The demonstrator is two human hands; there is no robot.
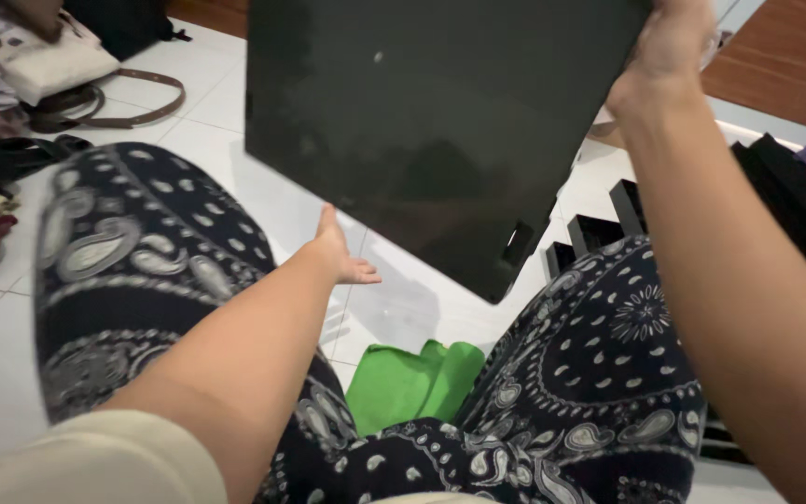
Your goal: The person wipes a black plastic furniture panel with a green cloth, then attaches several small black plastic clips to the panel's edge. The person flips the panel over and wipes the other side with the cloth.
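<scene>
My right hand (669, 42) has its grip clamped on the top corner of the dark panel (422, 121), held tilted above my knees; left hand (338, 254) spread open just beneath its lower edge; green cloth (412, 381) on the floor.

Soft even daylight, faint floor shadows, slight motion blur throughout.

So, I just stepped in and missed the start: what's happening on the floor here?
A person sits on a white tiled floor in patterned trousers, holding up a large dark flat panel. The right hand grips its upper corner; the left hand is open beneath its lower edge, and whether it touches is unclear. A green cloth lies between the legs, dark slotted pieces sit to the right, and bags are piled on the left.
</scene>
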